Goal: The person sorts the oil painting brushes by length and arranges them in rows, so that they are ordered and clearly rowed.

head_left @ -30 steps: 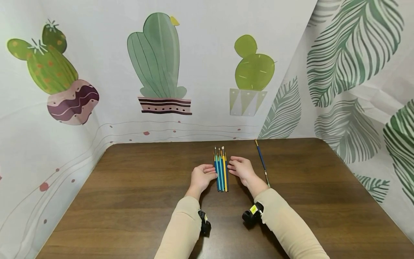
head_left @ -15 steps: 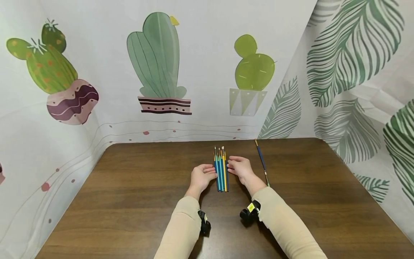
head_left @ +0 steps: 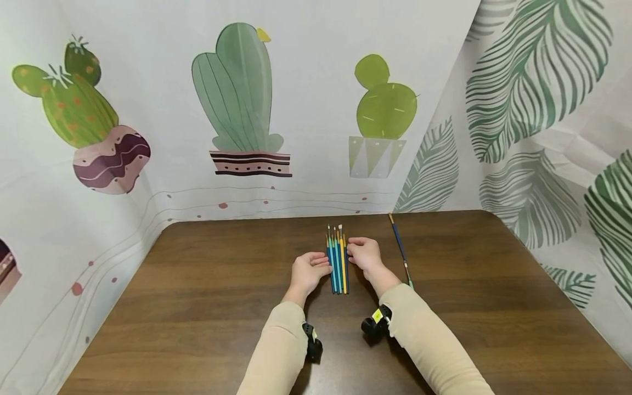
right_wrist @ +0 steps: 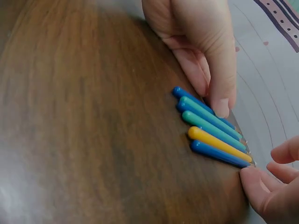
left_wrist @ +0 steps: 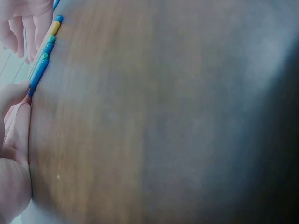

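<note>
Several paintbrushes (head_left: 338, 269) lie side by side on the table, bristles pointing to the back, with blue, teal and yellow handles. My left hand (head_left: 306, 272) flanks the row on its left, its thumb tip at the outer blue handle (right_wrist: 187, 94) in the right wrist view. On the other side is my right hand (head_left: 365, 255), fingertips right at the edge of the row beside a blue paintbrush (right_wrist: 219, 155). A yellow paintbrush (right_wrist: 217, 143) lies just inside that one. The fingers of both hands are relaxed, not wrapped round the handles.
To the right, a separate blue paintbrush (head_left: 398, 238) lies near the back edge of the brown table (head_left: 222, 307). A green-handled paintbrush (head_left: 407, 274) lies in front of it, partly hidden by my right sleeve (head_left: 424, 334). A patterned wall covering (head_left: 316, 109) stands behind.
My right hand and forearm have shifted slightly left, bringing the fingertips closer to the row. More of the green-handled paintbrush shows. My left hand has stayed nearly still.
</note>
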`<state>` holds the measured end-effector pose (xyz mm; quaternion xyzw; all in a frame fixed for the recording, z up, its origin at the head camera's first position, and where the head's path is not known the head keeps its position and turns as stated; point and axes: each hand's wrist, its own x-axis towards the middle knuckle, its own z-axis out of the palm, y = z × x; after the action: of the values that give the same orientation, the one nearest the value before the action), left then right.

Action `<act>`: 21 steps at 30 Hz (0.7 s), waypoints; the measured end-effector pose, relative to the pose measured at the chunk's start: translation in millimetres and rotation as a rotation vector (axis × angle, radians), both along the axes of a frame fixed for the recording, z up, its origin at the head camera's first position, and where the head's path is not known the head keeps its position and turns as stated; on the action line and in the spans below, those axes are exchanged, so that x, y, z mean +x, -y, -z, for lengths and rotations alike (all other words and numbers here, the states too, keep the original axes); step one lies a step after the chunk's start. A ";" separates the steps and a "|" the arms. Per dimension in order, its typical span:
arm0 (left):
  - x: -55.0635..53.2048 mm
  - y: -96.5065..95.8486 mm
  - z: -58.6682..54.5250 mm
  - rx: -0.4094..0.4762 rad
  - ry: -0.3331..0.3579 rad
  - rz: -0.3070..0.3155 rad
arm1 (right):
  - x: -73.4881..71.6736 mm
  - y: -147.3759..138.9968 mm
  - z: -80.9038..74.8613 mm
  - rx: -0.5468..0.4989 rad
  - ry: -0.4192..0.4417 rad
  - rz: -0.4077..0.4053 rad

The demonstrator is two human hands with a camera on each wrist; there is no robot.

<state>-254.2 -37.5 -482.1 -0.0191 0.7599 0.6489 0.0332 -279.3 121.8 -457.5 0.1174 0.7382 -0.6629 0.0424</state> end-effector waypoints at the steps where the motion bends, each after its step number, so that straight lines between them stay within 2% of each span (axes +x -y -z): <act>1: -0.1 0.0 -0.1 0.001 0.001 -0.001 | 0.1 0.1 -0.6 -0.001 0.002 0.001; 8: -0.7 1.0 0.8 -0.013 -0.007 0.006 | -2.7 -0.7 -0.4 -0.106 0.051 0.036; 11: -0.2 0.6 0.2 -0.010 -0.003 0.003 | -3.8 -0.4 1.4 -0.109 0.051 0.036; 15: 1.2 0.0 -0.6 -0.010 -0.008 0.003 | -4.9 1.3 4.6 -0.028 0.013 0.009; 21: 1.8 -0.3 -0.8 -0.001 -0.010 0.004 | -6.0 5.8 6.6 0.166 -0.064 -0.009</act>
<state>-252.4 -37.2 -481.3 -0.0144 0.7603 0.6487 0.0305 -285.3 116.0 -464.1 0.0960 0.7921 -0.6027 0.0119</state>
